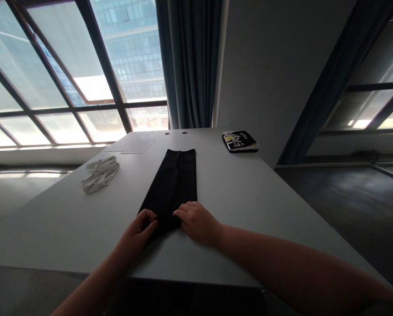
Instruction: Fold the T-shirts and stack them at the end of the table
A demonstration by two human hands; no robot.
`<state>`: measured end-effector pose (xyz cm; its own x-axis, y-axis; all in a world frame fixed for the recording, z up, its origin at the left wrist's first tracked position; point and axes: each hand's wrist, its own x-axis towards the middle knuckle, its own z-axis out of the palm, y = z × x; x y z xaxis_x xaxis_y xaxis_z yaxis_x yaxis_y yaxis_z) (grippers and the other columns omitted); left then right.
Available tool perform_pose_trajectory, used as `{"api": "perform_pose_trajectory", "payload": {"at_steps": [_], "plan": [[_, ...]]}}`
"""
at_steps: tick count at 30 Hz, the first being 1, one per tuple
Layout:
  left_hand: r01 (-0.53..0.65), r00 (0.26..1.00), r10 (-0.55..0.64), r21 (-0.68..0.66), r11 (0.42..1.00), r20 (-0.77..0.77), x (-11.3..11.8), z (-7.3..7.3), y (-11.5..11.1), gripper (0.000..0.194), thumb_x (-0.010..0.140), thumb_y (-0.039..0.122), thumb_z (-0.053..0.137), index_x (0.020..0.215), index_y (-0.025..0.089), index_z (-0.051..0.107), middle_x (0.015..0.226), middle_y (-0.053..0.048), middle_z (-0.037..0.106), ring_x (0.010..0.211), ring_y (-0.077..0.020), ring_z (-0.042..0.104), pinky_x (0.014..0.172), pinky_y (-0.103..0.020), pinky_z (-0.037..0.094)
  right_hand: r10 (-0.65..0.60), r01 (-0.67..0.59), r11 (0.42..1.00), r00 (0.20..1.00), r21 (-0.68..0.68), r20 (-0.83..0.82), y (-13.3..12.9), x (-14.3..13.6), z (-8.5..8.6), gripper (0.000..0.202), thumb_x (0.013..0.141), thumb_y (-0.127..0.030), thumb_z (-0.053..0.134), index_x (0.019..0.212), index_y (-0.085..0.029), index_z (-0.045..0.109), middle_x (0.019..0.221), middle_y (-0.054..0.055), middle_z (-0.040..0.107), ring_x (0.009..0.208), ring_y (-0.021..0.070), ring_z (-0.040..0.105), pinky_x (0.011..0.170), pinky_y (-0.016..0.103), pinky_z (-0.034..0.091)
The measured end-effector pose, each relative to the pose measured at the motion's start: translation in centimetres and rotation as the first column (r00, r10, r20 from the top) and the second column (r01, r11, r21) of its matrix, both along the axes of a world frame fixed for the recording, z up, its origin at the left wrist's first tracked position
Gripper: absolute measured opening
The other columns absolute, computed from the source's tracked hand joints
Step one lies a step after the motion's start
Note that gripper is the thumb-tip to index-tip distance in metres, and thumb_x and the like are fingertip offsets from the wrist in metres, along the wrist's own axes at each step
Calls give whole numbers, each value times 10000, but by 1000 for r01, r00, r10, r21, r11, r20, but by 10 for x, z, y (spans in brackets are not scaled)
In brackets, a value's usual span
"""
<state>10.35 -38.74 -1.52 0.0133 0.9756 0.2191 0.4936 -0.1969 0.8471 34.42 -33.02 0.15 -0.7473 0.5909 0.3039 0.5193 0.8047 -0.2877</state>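
A long black folded garment, which looks like a pair of trousers, lies lengthwise on the white table. Its narrow, straight end points away from me. My left hand pinches the near left corner between thumb and fingers. At the near right side, the curled fingers of my right hand grip the cloth from above. Between my hands the near end is slightly bunched and raised. My fingers hide part of that edge.
To the left lies a crumpled white cloth, with sheets of paper beyond it. A black, white and yellow pouch-like item rests at the far right. Windows and a blue curtain stand behind the table.
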Motion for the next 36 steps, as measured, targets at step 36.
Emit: {"api": "perform_pose_trajectory", "payload": {"at_steps": [36], "plan": [[86,806,-4,110,990,-592,-63,0,1,540,812,94,515,1269,309,708,1439,-62,614,1323,-296,546,1120,-512,443,322,-326,907,945,-267,-60,6,37,15,320,974,-192,604,1256,-239,746,1282,93,712,1194,221,630,1053,404,510]]}}
